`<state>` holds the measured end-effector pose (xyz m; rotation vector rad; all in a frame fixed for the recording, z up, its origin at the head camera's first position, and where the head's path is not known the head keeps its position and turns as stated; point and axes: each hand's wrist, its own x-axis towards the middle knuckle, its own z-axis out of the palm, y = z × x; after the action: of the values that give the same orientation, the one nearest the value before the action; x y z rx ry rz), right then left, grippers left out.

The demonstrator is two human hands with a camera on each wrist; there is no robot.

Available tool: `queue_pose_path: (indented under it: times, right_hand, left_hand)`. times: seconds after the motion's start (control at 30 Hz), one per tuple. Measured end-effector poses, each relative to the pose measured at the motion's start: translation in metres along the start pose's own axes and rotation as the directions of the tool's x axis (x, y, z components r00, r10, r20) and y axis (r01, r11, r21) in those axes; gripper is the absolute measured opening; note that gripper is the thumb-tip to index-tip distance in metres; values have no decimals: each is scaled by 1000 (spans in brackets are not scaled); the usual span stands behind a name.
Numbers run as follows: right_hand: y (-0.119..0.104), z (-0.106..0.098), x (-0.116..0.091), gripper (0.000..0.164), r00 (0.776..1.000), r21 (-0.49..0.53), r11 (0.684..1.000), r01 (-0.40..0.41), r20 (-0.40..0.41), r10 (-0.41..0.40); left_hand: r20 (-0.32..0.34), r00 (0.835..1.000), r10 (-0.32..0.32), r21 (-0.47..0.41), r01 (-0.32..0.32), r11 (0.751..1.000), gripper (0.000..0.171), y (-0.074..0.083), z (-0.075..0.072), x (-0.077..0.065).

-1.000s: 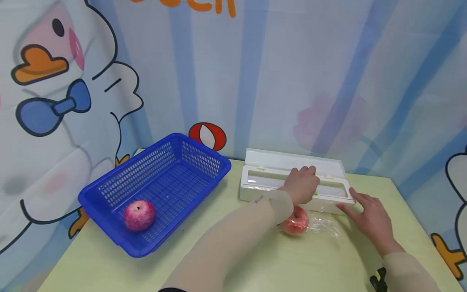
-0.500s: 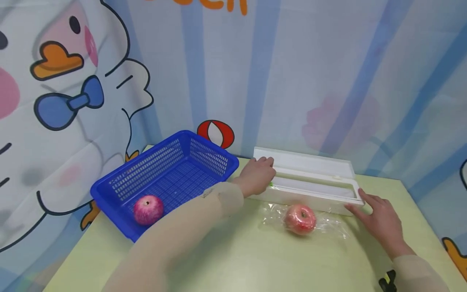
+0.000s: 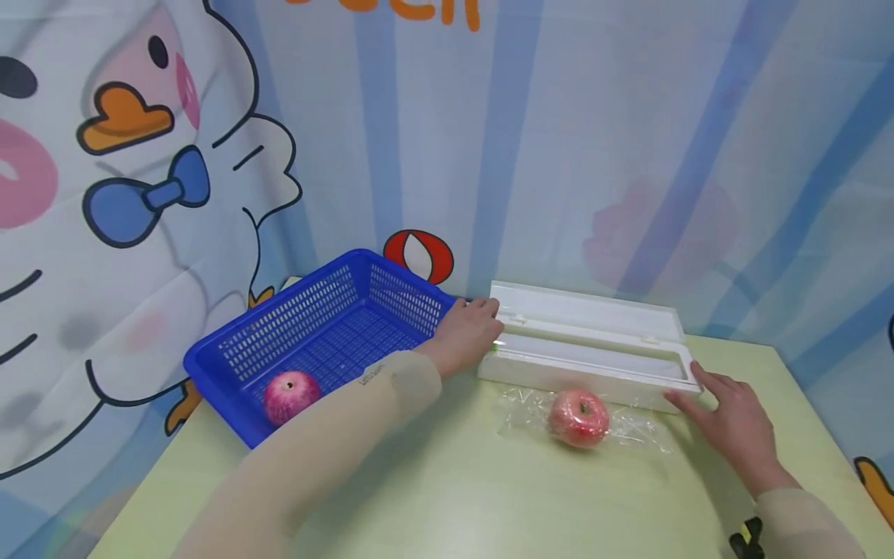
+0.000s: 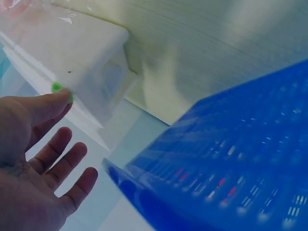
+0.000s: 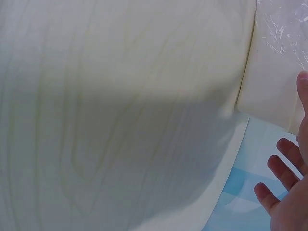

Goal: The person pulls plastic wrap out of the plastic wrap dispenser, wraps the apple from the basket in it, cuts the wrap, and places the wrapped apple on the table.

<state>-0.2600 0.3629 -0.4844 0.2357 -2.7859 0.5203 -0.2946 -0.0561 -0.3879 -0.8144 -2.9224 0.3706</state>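
At the back of the table stands a white cling film dispenser (image 3: 552, 377), its lid (image 3: 587, 307) raised and a white roll lying inside. My left hand (image 3: 464, 335) is at the dispenser's left end, where thumb and forefinger pinch a small green slide cutter (image 4: 57, 87); the other fingers are spread loosely. My right hand (image 3: 735, 423) holds the right end, thumb on the front face. Right in front of the dispenser sits a red apple (image 3: 580, 419) wrapped in clear film (image 3: 634, 432), whose loose ends stick out on both sides.
A blue plastic basket (image 3: 279, 314) stands left, close beside my left hand, and partly behind my sleeve. Inside it lies a darker red apple (image 3: 292, 396). A printed cloth backdrop (image 3: 559, 155) hangs behind the pale yellow table (image 3: 503, 497).
My left hand has slid leftward along the dispenser with the green slide cutter, from right of the middle to the left end. My right hand has stayed at the right end.
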Motion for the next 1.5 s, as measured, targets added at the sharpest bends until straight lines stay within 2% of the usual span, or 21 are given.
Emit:
queue_pose_path:
  times: [0.13,0.23,0.4,0.57,0.7,0.83,0.93,1.03,1.23,1.33,1.5]
  right_hand:
    - [3,-1,-1,80,1000,-13,1000,7,6,-6]
    - [4,-2,-2,81,1000,-22,1000,11,13,-10]
    - [0,-4,-4,82,999,-14,1000,28,33,-28]
    - [-5,-5,-6,83,998,23,998,65,15,-65]
    - [-11,-9,-6,77,987,41,987,157,-37,-156]
    - [-22,-16,-7,64,954,71,953,295,-72,-290]
    - [-33,-21,-9,54,932,102,927,362,-64,-357]
    - [-45,-24,-9,43,926,129,917,377,-30,-377]
    - [-52,-25,-6,29,936,156,924,348,6,-353]
    - [-48,-24,-5,28,931,130,922,364,-30,-363]
    - [-40,-22,-9,34,900,64,900,431,-107,-423]
  left_hand:
    - [12,1000,-10,-63,11,998,29,5,0,1]
    - [-4,1000,0,-103,0,995,36,15,-1,5]
    - [-79,994,71,-87,-78,993,41,38,4,18]
    - [-132,986,107,-51,-114,992,26,52,13,27]
    - [-153,982,110,-50,-119,992,16,54,18,28]
    - [-183,976,117,-70,-132,989,12,53,19,27]
    - [-201,972,123,-93,-144,985,9,54,20,27]
    - [-216,969,121,-114,-148,983,8,55,21,27]
    - [-210,971,113,-162,-149,975,5,58,20,27]
    - [-192,976,106,-207,-146,967,5,59,18,26]
    - [-164,980,109,-285,-153,946,8,59,14,21]
